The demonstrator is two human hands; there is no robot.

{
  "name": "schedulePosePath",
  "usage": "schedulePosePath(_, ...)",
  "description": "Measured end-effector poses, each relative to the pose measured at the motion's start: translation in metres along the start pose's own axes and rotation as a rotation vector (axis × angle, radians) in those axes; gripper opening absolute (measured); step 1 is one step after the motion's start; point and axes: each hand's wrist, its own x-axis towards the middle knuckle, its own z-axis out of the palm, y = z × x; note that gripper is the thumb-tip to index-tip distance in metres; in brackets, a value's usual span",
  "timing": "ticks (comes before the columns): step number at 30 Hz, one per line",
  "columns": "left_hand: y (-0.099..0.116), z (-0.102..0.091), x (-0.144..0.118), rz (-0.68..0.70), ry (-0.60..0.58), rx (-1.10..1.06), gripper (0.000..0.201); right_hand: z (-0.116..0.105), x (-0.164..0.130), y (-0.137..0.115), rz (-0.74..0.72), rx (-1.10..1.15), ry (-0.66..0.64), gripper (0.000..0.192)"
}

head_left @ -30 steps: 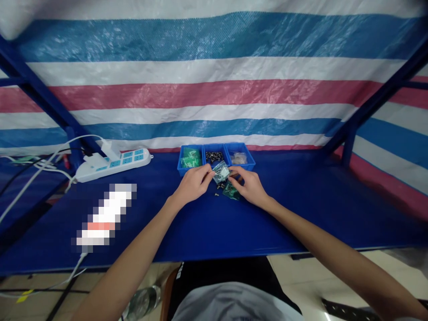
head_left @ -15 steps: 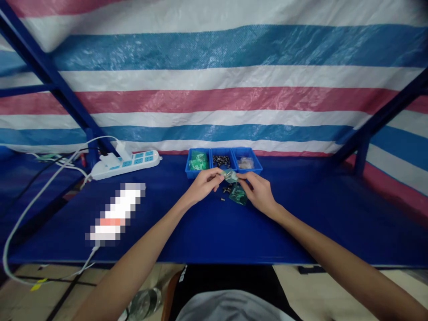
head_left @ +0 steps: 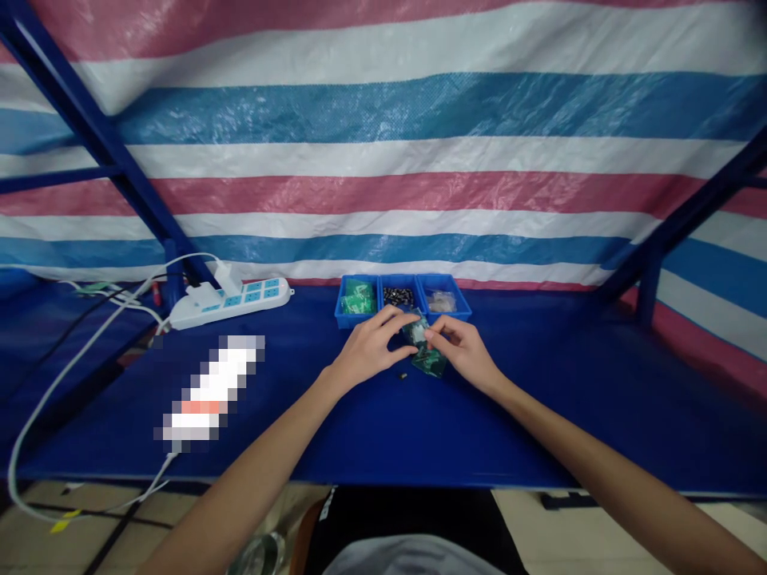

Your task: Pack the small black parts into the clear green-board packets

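Observation:
My right hand [head_left: 464, 352] pinches a small clear plastic bag [head_left: 418, 327] just in front of three joined blue bins [head_left: 403, 313]. My left hand [head_left: 371, 348] rests on the blue table beside it, fingers reaching toward small dark parts under them; whether it grips one is hidden. A green circuit board [head_left: 430, 362] lies on the table under the bag, touching my right hand. One small dark screw [head_left: 403, 374] lies loose near it. The bins hold green boards [head_left: 358, 298], dark screws [head_left: 398, 296] and clear bags [head_left: 442, 301].
A white power strip [head_left: 231, 303] with plugs and white cables lies at the back left. A blurred white object [head_left: 209, 389] lies left of my left arm. Blue frame posts [head_left: 650, 287] stand at both sides, with a striped tarp behind.
My left hand let go of the clear bag and dropped to the table by the loose parts. My right hand keeps the bag, now lower over the green board. The camera tilted up.

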Motion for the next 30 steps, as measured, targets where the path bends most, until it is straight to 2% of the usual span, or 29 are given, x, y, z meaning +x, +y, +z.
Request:
schedulePosePath(6,0.002,0.004,0.000,0.050,0.056,0.028,0.040,-0.001,0.001,0.003,-0.045,0.065,0.015,0.020)
schedulePosePath(11,0.005,0.010,-0.001,0.046,0.070,-0.103,0.034,0.003,-0.003,0.004,-0.056,0.057,-0.045,0.017)
schedulePosePath(17,0.004,0.014,0.002,-0.008,0.230,-0.141,0.024,0.009,-0.003,0.013,-0.012,0.014,0.033,0.023)
schedulePosePath(20,0.003,0.010,0.002,0.002,0.200,-0.110,0.025,0.007,-0.001,0.015,0.033,0.023,0.072,0.025)
schedulePosePath(24,0.001,0.006,0.002,0.002,0.086,-0.075,0.042,-0.001,0.004,0.017,0.036,0.084,0.084,0.028)
schedulePosePath(30,-0.003,0.003,0.001,-0.032,0.104,-0.033,0.037,-0.002,0.004,0.016,0.049,0.170,-0.029,0.045)
